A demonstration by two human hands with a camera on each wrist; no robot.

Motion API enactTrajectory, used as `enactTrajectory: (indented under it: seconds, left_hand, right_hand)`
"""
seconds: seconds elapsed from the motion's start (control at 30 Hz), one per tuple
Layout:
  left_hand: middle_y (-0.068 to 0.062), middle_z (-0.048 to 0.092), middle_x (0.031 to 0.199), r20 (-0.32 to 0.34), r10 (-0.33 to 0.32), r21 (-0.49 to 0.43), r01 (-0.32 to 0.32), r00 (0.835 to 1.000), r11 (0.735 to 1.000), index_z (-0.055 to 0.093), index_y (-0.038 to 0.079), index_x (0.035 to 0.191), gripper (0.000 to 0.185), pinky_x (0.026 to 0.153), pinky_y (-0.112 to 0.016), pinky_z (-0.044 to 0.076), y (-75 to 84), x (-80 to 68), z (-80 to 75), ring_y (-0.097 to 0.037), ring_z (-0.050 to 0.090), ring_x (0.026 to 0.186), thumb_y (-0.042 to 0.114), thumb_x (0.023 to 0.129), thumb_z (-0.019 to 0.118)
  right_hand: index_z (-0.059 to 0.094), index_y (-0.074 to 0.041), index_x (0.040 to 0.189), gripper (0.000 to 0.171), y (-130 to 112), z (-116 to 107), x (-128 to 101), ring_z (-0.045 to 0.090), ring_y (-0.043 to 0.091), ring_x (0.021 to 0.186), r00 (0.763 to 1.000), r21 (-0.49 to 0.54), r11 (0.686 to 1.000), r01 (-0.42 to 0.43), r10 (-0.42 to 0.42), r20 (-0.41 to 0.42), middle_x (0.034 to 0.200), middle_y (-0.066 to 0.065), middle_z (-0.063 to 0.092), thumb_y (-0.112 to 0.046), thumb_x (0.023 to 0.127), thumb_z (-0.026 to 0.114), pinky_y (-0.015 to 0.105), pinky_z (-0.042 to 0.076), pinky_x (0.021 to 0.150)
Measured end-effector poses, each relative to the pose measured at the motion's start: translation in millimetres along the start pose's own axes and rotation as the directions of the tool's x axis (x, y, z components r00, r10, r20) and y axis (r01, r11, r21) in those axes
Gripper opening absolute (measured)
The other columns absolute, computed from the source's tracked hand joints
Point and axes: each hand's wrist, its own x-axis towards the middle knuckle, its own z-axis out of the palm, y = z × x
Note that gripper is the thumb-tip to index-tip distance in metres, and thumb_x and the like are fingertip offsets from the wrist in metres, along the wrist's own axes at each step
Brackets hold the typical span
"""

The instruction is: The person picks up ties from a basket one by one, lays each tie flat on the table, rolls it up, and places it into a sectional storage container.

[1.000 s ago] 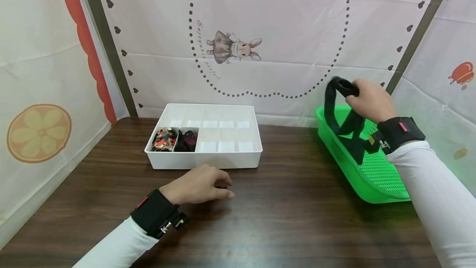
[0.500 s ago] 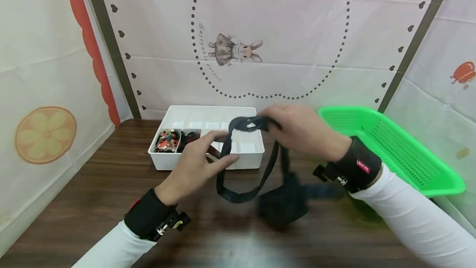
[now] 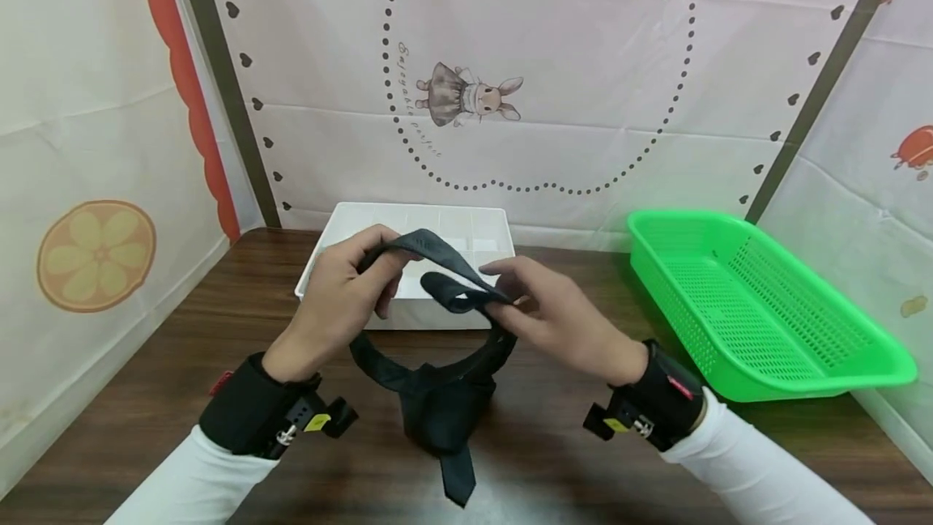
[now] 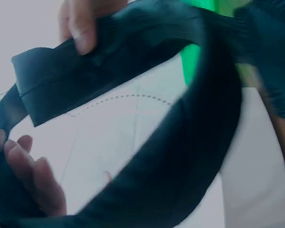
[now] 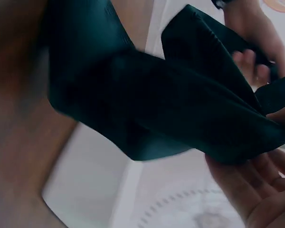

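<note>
Two hands, left hand (image 3: 331,302) and right hand (image 3: 557,316), pinch a black strap (image 3: 437,379) with curled fingers, near the white tray (image 3: 496,221).

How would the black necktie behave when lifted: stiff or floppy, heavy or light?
Probably floppy: the black necktie sags between the left hand and the right hand. Likely light, since fingertip pinches hold it up. It seems unlikely to roll.

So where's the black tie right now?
In the head view, the black necktie is mid-frame, held up by the left hand and right hand over the table, just before the white organizer box.
</note>
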Motion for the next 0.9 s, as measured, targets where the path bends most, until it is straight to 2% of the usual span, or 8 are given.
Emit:
enactTrajectory:
  seconds: [0.17,0.3,0.47,0.57,0.63,0.7,0.83,0.9]
  left_hand:
    - [-0.007,0.051,0.058,-0.101,0.062,-0.077,-0.070,0.993,0.995,0.071,-0.001,0.082,0.037,0.046,-0.029,0.033,10.3,0.6,-7.1,-0.016,0.042,0.047,0.009,0.111,0.051]
    - [-0.006,0.053,0.059,-0.156,0.114,-0.175,-0.141,0.981,0.974,0.069,0.000,0.076,0.043,0.045,-0.031,0.027,18.8,-0.7,-15.0,-0.015,0.040,0.048,0.014,0.112,0.050]
    - [-0.003,0.050,0.058,-0.217,0.145,-0.272,-0.203,0.965,0.941,0.061,-0.004,0.072,0.053,0.040,-0.029,0.022,25.1,-0.1,-26.1,-0.013,0.037,0.046,0.027,0.114,0.050]
    - [-0.003,0.046,0.056,-0.270,0.118,-0.277,-0.194,0.956,0.941,0.058,-0.004,0.071,0.056,0.040,-0.029,0.019,24.8,0.9,-37.1,-0.013,0.034,0.045,0.031,0.114,0.050]
    - [-0.003,0.046,0.056,-0.321,0.100,-0.287,-0.198,0.942,0.937,0.060,-0.005,0.073,0.054,0.040,-0.029,0.017,23.0,1.6,-46.8,-0.014,0.034,0.045,0.031,0.113,0.051]
    - [-0.005,0.049,0.056,-0.381,0.089,-0.284,-0.208,0.920,0.936,0.064,-0.006,0.076,0.052,0.041,-0.029,0.015,21.8,2.3,-57.4,-0.014,0.035,0.046,0.030,0.112,0.054]
    - [-0.008,0.051,0.055,-0.502,0.103,-0.251,-0.259,0.859,0.933,0.066,-0.016,0.078,0.051,0.043,-0.028,0.016,22.0,4.9,-79.4,-0.015,0.035,0.047,0.023,0.110,0.058]
    - [-0.008,0.050,0.055,-0.552,0.119,-0.124,-0.222,0.825,0.967,0.066,-0.017,0.075,0.051,0.044,-0.027,0.019,24.0,5.0,-90.0,-0.015,0.035,0.047,0.021,0.109,0.057]
  right_hand:
    - [0.044,-0.004,0.156,0.069,10.1,30.4,-7.6,0.067,0.019,0.101,0.998,0.113,0.993,-0.046,0.040,0.052,0.138,0.014,0.058,0.011,0.090,0.062,0.031,0.061,0.076]
    - [0.042,-0.008,0.158,0.068,19.5,55.6,-7.1,0.065,0.019,0.109,0.975,0.240,0.956,-0.172,0.131,0.178,0.141,0.012,0.061,0.003,0.093,0.059,0.035,0.060,0.087]
    - [0.040,-0.010,0.158,0.066,25.7,90.2,-9.3,0.064,0.010,0.118,0.913,0.348,0.899,-0.266,0.119,0.390,0.130,0.000,0.069,-0.014,0.100,0.070,0.032,0.051,0.102]
    - [0.039,-0.010,0.160,0.073,22.8,101.5,-9.6,0.063,0.003,0.109,0.862,0.237,0.934,-0.267,0.122,0.491,0.121,-0.008,0.067,-0.012,0.096,0.075,0.024,0.049,0.096]
    - [0.045,-0.009,0.158,0.072,21.2,98.9,-9.1,0.060,0.003,0.105,0.857,0.139,0.962,-0.235,0.138,0.497,0.119,-0.007,0.065,-0.006,0.093,0.076,0.024,0.049,0.092]
    - [0.054,-0.009,0.151,0.065,22.4,87.8,-9.1,0.058,0.006,0.102,0.876,0.048,0.978,-0.204,0.161,0.455,0.117,-0.007,0.063,-0.002,0.091,0.077,0.026,0.049,0.090]
    - [0.063,-0.011,0.133,0.047,30.9,48.6,-14.5,0.057,0.014,0.095,0.911,-0.037,0.976,-0.217,0.216,0.351,0.107,-0.004,0.062,0.003,0.090,0.074,0.033,0.050,0.085]
    - [0.062,-0.012,0.132,0.046,34.1,26.2,-19.1,0.056,0.017,0.092,0.911,-0.074,0.965,-0.252,0.263,0.319,0.105,-0.004,0.062,0.004,0.090,0.071,0.036,0.049,0.080]
